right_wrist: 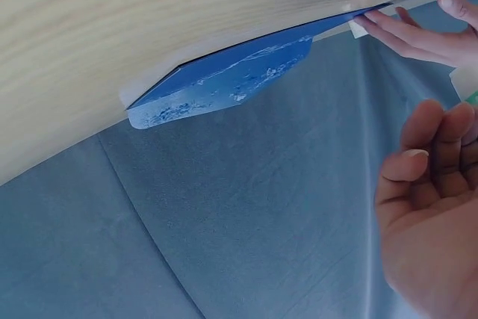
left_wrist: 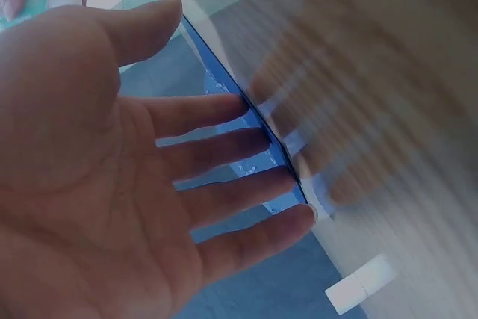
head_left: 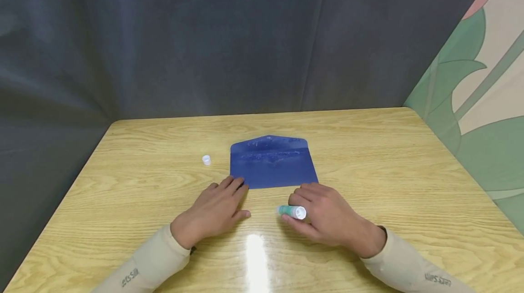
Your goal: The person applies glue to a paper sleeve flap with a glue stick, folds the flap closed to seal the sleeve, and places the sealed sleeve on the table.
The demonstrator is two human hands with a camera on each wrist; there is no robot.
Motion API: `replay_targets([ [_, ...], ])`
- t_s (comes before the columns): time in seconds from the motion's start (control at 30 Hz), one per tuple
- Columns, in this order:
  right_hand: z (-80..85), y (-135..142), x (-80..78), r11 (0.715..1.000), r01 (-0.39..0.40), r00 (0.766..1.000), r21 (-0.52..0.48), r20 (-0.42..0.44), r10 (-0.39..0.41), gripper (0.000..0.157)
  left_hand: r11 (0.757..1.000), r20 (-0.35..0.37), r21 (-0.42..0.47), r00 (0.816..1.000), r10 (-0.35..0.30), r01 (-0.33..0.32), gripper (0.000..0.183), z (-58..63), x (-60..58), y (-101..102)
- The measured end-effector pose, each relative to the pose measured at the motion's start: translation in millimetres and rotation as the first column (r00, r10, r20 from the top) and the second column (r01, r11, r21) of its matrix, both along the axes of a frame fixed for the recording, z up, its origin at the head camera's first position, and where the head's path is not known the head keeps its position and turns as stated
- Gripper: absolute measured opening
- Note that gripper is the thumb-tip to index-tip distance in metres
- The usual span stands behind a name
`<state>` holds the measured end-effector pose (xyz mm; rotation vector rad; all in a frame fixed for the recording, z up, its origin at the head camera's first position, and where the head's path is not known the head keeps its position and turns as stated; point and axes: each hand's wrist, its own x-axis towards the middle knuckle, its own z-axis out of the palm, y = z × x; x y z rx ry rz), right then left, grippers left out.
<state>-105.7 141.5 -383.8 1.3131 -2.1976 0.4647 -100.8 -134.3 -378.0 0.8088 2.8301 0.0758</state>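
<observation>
A blue envelope (head_left: 273, 172) lies on the table with its flap open at the far side. Whitish glue smears mark the flap and the band beneath it, also visible on the envelope (right_wrist: 224, 84) in the right wrist view. My left hand (head_left: 216, 207) lies palm down with fingers extended, its fingertips at the envelope's near left corner. Just short of the near right corner, my right hand (head_left: 327, 213) grips a glue stick (head_left: 291, 212) with a green label between thumb and curled fingers. Left of the envelope stands a small white cap (head_left: 206, 160).
The wood-grain table (head_left: 368, 156) carries these things. A dark cloth (head_left: 213, 42) hangs along its back and left side. On the right is a leaf-patterned surface (head_left: 483, 115). Light glares off the tabletop near the front.
</observation>
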Motion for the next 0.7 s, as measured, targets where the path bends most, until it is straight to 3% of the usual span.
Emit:
replay_targets([
  [0.23, 1.5, 1, -0.8, 0.999, 0.029, 0.999, 0.024, 0.03, -0.03, 0.033, 0.997, -0.064, -0.003, 0.995, -0.078, 0.078, 0.062, -0.5, 7.0, 1],
  [0.43, 3.9, 3, -5.6, 0.998, 0.063, 0.997, 0.028, 0.042, -0.065, 0.04, 0.987, -0.115, -0.03, 0.98, -0.16, 0.158, 0.059, 0.0, 16.4, 4],
  [0.7, 4.3, 5, -10.2, 0.996, 0.077, 0.995, 0.04, 0.054, -0.08, 0.041, 0.974, -0.157, 0.027, 0.963, -0.219, 0.226, 0.047, 0.0, 24.8, 9],
])
